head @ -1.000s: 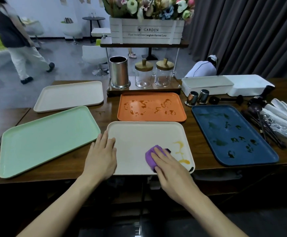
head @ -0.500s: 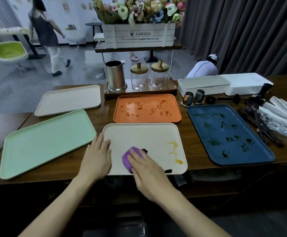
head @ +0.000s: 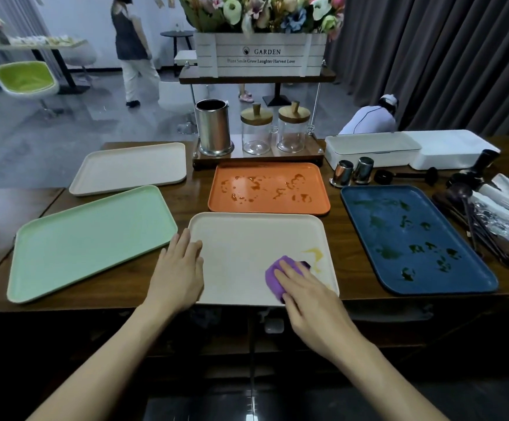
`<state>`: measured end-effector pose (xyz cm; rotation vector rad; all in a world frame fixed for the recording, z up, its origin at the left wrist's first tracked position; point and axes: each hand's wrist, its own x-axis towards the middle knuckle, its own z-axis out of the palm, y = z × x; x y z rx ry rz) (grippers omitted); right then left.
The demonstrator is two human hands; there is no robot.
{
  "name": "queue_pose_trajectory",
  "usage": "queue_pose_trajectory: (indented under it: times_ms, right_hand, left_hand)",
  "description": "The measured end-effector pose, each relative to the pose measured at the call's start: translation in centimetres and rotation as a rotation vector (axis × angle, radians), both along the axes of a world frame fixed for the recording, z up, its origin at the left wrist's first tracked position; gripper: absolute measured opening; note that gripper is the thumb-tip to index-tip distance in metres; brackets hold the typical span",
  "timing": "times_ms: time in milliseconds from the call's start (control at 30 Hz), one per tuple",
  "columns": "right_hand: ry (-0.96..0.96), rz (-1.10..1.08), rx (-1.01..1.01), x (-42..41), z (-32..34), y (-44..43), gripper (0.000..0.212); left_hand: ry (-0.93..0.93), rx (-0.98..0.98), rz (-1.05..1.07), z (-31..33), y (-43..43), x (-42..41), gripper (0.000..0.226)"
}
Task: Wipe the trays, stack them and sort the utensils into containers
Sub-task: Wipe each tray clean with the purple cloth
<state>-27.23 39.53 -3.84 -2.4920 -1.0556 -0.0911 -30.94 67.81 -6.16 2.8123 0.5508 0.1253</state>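
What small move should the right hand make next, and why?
Probably slide the purple cloth a little right, onto the yellow stain: it lies on the cream tray just past the right hand, while the left hand rests on the tray's edge.

The tabletop (head: pixel 339 226) is dark wood under a glossy varnish. On it, the near cream tray (head: pixel 247 238) looks like smooth matt plastic, and the purple pad (head: pixel 273 278) on it seems to be soft cloth or sponge. Behind that tray, the orange tray (head: pixel 265 205) shines with wet smears. Further behind stand a polished metal canister (head: pixel 213 129) and clear glass jars (head: pixel 256 139) with wooden lids (head: pixel 256 118).
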Motion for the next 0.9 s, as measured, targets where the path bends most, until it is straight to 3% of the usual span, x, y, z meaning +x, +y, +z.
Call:
queue_pose_trajectory:
  times_ms: [267, 633, 900]
  right_hand:
    - [0.029, 0.257, -0.045, -1.5, -0.7, 9.2, 0.049]
    - [-0.031, -0.109, -0.210, -0.5, -0.5, -0.4, 0.054]
    - [-0.050, -0.279, -0.309, 1.5, -1.2, -1.4, 0.052]
  left_hand:
    - [0.002, -0.023, -0.010, -0.2, 0.3, 0.0, 0.046]
    - [-0.038, -0.049, -0.013, -0.4, 0.5, 0.0, 0.045]
    - [-0.037, -0.056, -0.055, -0.7, 1.2, -0.2, 0.050]
